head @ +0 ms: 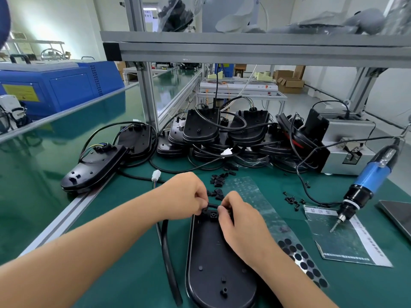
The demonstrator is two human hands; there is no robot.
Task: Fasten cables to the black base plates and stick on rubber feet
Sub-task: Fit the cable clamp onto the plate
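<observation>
Base plate in work: a black base plate (219, 261) is laid flat on the green bench (124, 274), long axis running away from the person, so that its far end can be reached by both hands.
Cable: a thick black cable (169, 258) runs along the plate's left edge and is bent across the far end, where it is being seated; a clamp may be hidden under the fingers.
Left hand: the left hand (185, 196) is held at the plate's far left corner, fingers pinched on the cable to keep it in position.
Right hand: the right hand (239, 221) rests over the far right part of the plate, fingers pressed down on the cable fitting; the exact contact is hidden.
Rubber feet: a sheet of black rubber feet (299, 256) lies just right of the plate, within easy reach; none is seen on the plate yet.
Clips and screws: small black clips (220, 181) and loose screws (293, 200) are scattered beyond the hands.
Screwdriver: a blue electric screwdriver (364, 183) hangs at the right, tip down.
Finished stock: a base plate with cable (93, 167) lies at the left.
Pending stock: stacked base plates (224, 134) are kept at the back.
</observation>
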